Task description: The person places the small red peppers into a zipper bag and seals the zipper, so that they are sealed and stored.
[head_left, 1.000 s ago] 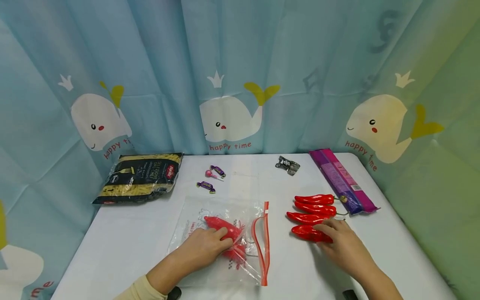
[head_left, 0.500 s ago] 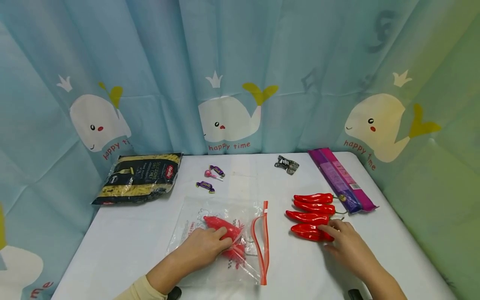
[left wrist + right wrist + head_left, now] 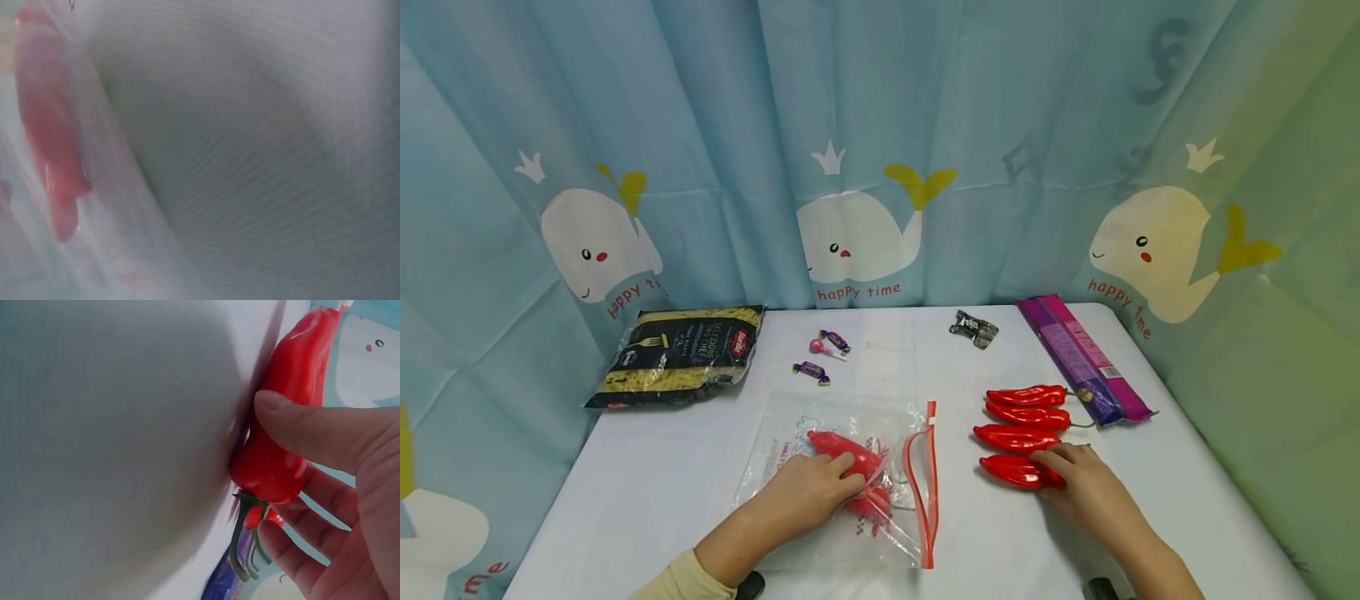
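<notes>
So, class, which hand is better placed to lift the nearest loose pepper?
The right hand, I'd judge: its grip is on that pepper, while the left hand is across at the bag.

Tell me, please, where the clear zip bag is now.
In the head view, the clear zip bag lies on the table, left of the four red peppers, under the left hand.
</notes>
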{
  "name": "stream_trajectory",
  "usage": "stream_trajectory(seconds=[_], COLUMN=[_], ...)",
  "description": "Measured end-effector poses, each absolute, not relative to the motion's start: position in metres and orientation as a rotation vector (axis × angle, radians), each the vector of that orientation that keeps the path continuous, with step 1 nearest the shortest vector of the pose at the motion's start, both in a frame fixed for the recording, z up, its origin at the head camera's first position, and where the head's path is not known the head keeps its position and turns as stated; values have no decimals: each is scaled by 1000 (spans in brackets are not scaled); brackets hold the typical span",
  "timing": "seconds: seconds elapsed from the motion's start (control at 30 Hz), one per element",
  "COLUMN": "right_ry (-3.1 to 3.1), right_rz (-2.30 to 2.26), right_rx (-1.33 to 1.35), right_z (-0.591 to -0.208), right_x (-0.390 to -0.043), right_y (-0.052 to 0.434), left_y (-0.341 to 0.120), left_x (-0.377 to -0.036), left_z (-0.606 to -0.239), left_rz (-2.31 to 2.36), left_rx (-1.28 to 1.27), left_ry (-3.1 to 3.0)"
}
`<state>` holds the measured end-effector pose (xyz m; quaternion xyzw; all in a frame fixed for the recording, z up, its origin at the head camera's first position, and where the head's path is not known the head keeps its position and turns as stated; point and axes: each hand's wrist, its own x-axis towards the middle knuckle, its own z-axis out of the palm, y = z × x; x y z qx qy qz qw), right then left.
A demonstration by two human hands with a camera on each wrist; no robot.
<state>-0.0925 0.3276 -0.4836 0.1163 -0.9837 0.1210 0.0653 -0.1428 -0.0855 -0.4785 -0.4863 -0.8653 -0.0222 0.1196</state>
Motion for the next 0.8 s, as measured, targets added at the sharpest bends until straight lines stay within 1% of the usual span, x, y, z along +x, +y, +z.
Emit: stream_trajectory(seconds=[0.17, 0.37, 0.6, 0.8], right_ry=[-2950, -2976, -2973, -2935], right_rz=[380, 411, 425, 544], right_rx=[403, 462, 607, 733], right_z=[-477, -471, -477, -485], right_x=[-94, -98, -106, -104], right_y=[311, 276, 235, 204], left_y=[-85, -84, -82, -81], left_x=[-145, -147, -145, -141], left_z=[-478, -477, -476, -478], left_rz=[-62, -47, -30, -12], left_rx=[-1412, -1417, -1432, -1426], left_ry=[-2506, -2473, -2524, -2491])
